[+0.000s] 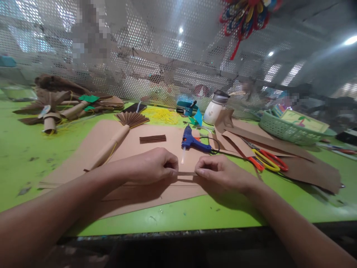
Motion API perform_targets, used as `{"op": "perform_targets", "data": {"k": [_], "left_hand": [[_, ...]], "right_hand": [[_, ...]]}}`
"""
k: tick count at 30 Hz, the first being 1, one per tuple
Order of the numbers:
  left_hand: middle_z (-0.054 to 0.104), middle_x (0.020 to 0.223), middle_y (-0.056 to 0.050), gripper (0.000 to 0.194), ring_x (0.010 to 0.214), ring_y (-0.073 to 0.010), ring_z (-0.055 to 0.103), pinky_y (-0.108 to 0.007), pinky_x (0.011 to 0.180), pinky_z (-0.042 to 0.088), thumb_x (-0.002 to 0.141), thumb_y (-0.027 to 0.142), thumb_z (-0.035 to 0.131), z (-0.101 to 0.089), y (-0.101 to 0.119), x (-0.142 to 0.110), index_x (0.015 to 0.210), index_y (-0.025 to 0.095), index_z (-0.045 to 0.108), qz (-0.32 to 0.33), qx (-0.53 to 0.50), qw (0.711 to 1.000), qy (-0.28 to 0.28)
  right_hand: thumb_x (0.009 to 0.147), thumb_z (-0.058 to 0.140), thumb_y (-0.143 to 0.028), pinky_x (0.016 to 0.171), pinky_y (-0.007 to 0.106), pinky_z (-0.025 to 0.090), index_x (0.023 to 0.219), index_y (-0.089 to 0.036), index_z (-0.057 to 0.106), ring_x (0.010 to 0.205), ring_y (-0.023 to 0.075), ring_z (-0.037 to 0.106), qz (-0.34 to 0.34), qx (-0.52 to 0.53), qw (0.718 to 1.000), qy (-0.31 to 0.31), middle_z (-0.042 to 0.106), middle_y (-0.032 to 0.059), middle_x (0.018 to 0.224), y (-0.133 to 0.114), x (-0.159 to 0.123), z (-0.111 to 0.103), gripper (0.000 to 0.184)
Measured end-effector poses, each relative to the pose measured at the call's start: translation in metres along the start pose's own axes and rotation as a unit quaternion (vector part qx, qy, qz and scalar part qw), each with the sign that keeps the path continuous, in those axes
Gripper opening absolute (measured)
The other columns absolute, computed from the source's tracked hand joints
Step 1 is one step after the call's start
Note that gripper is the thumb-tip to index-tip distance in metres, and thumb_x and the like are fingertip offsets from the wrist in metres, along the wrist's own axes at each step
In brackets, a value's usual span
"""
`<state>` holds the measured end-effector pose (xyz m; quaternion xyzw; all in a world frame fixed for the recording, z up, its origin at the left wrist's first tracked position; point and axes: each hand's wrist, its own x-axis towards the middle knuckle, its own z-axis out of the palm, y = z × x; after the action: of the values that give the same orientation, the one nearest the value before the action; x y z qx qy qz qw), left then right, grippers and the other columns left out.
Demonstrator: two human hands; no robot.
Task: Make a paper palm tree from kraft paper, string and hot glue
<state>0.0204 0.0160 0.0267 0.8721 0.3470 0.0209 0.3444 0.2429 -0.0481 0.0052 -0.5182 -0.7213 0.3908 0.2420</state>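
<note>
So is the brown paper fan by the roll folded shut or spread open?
Spread open: the fan's pleats stand wide apart at its outer edge and bunch together near the roll.

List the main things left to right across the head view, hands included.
Rolled paper tube → left hand → thin brown strip pinched between both hands → right hand → green basket.

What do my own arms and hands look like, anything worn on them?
The left hand and right hand are ungloved, with no ring visible. The left forearm and right forearm are bare as far as they show: no sleeve, watch or bracelet.
</note>
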Motion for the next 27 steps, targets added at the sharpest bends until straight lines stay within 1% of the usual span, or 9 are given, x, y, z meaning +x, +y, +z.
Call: {"op": "perform_targets", "data": {"k": [3, 7, 11, 16, 19, 22, 24, 25, 27], "left_hand": [[0.057, 0.062, 0.004, 0.013, 0.06, -0.0109, 0.049, -0.019, 0.053, 0.035, 0.075, 0.02, 0.051, 0.001, 0.0, 0.0, 0.071, 0.017, 0.062, 0.013, -0.021, 1.0, -0.013], [0.058, 0.066, 0.003, 0.014, 0.062, -0.0107, 0.05, -0.019, 0.056, 0.037, 0.077, 0.02, 0.05, 0.002, 0.003, 0.0, 0.074, 0.016, 0.062, 0.044, -0.038, 0.997, -0.044], [0.055, 0.063, 0.004, 0.014, 0.06, -0.0109, 0.046, -0.02, 0.051, 0.033, 0.078, 0.025, 0.05, 0.001, 0.004, -0.001, 0.075, 0.018, 0.062, 0.041, -0.001, 0.999, -0.034], [0.051, 0.061, 0.005, 0.016, 0.057, -0.0099, 0.043, -0.02, 0.051, 0.031, 0.081, 0.025, 0.047, 0.0, 0.003, -0.002, 0.071, 0.018, 0.058, 0.05, 0.033, 0.998, -0.022], [0.049, 0.06, 0.006, 0.017, 0.057, -0.0095, 0.042, -0.019, 0.051, 0.031, 0.082, 0.025, 0.046, -0.001, 0.002, -0.003, 0.069, 0.018, 0.054, 0.051, 0.022, 0.998, -0.008], [0.048, 0.06, 0.005, 0.018, 0.057, -0.0097, 0.043, -0.02, 0.052, 0.03, 0.082, 0.025, 0.046, -0.001, 0.002, -0.003, 0.067, 0.018, 0.053, 0.052, 0.005, 0.999, 0.002], [0.051, 0.062, 0.004, 0.017, 0.058, -0.0106, 0.045, -0.02, 0.052, 0.03, 0.081, 0.026, 0.047, -0.002, 0.002, -0.002, 0.068, 0.018, 0.054, 0.038, -0.014, 0.999, 0.024], [0.053, 0.063, 0.004, 0.018, 0.059, -0.0115, 0.047, -0.021, 0.053, 0.031, 0.082, 0.029, 0.047, -0.003, 0.002, -0.001, 0.07, 0.018, 0.056, 0.021, -0.026, 0.999, 0.042], [0.057, 0.065, 0.001, 0.023, 0.06, -0.0134, 0.05, -0.023, 0.054, 0.033, 0.083, 0.036, 0.047, -0.003, -0.001, 0.001, 0.075, 0.017, 0.058, -0.025, -0.061, 0.992, 0.105]], "right_hand": [[0.085, 0.053, -0.026, 0.048, 0.02, 0.038, 0.08, -0.015, 0.062, 0.052, 0.0095, 0.049, 0.003, 0.007, 1.0, -0.005, 0.058, -0.001, 0.064, 0.0, 0.0, 0.005, 0.015], [0.081, 0.059, -0.02, 0.055, 0.021, 0.04, 0.073, -0.015, 0.063, 0.061, 0.011, 0.053, -0.038, -0.043, 0.998, 0.018, 0.062, 0.0006, 0.068, -0.004, 0.0, 0.008, 0.01], [0.08, 0.058, -0.018, 0.054, 0.021, 0.039, 0.071, -0.015, 0.062, 0.059, 0.0101, 0.05, -0.047, -0.039, 0.998, 0.007, 0.059, -0.001, 0.064, -0.005, -0.001, 0.005, 0.01], [0.082, 0.06, -0.03, 0.043, 0.019, 0.034, 0.072, -0.014, 0.059, 0.048, 0.0078, 0.045, 0.016, 0.056, 0.998, -0.025, 0.057, -0.0006, 0.059, -0.002, -0.001, 0.003, 0.018], [0.08, 0.061, -0.038, 0.037, 0.018, 0.03, 0.071, -0.015, 0.056, 0.041, 0.0067, 0.042, 0.05, 0.123, 0.991, -0.008, 0.053, -0.0026, 0.053, 0.001, -0.001, 0.003, 0.024], [0.081, 0.06, -0.039, 0.037, 0.019, 0.033, 0.073, -0.016, 0.055, 0.041, 0.0083, 0.046, 0.057, 0.126, 0.99, 0.014, 0.053, -0.0031, 0.052, 0.001, 0.0, 0.004, 0.025], [0.083, 0.057, -0.033, 0.042, 0.021, 0.035, 0.072, -0.017, 0.055, 0.045, 0.0092, 0.048, 0.019, 0.058, 0.997, 0.057, 0.054, -0.0024, 0.055, 0.001, 0.0, 0.005, 0.021], [0.084, 0.056, -0.029, 0.045, 0.022, 0.037, 0.07, -0.017, 0.055, 0.048, 0.0098, 0.048, -0.024, -0.002, 0.995, 0.098, 0.054, -0.0018, 0.056, 0.002, 0.001, 0.005, 0.019], [0.085, 0.054, -0.021, 0.052, 0.025, 0.038, 0.07, -0.017, 0.057, 0.054, 0.0113, 0.047, -0.145, -0.143, 0.959, 0.197, 0.054, -0.0003, 0.061, 0.005, 0.003, 0.007, 0.016]]}}
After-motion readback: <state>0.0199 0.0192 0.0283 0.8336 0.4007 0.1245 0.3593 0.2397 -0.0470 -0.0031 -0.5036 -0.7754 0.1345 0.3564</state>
